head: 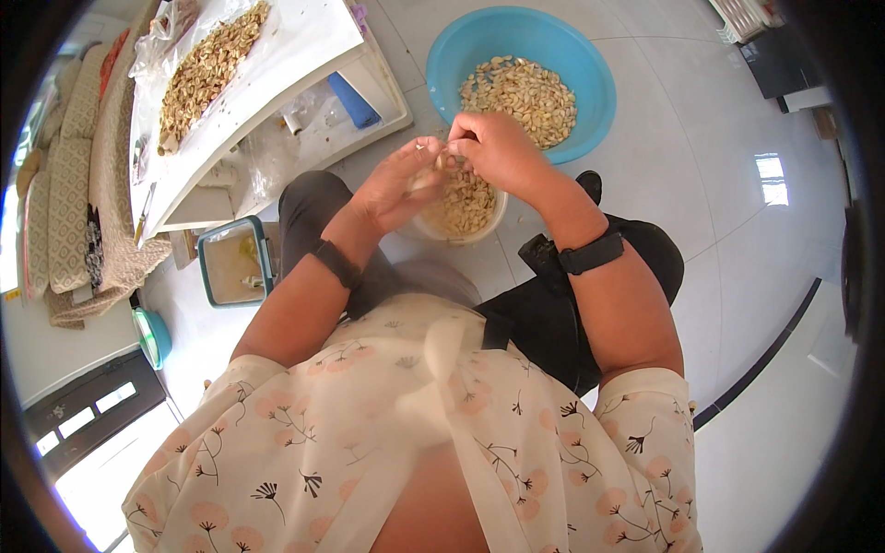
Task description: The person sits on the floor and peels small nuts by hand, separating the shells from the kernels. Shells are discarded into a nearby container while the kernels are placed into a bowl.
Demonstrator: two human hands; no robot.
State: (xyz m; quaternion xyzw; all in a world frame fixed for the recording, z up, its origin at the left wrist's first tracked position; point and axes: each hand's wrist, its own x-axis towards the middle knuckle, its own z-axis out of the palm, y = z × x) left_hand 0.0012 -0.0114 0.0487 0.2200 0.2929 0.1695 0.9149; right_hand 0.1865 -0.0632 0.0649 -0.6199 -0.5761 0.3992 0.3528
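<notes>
My left hand (390, 183) and my right hand (503, 151) meet fingertip to fingertip in front of me. A small pale piece (441, 160), clove-shaped, is held in my left fingers, which are partly blurred. The thumb and index finger of my right hand pinch at its upper end. Below them stands a round whitish tub (499, 220) with many flat cream-coloured pieces (469, 207) inside; my left hand covers part of it. Just beyond my right hand, a wide blue basin (449, 52) holds a heap of similar pale pieces (522, 97).
To the left, a white table (290, 52) carries a heap of browner pieces (207, 76) on clear plastic. Its lower shelf (321, 148) holds a blue roll (354, 100) and plastic bags. A rectangular bin (231, 266) stands by my left knee. Grey tiles (671, 138) cover the floor.
</notes>
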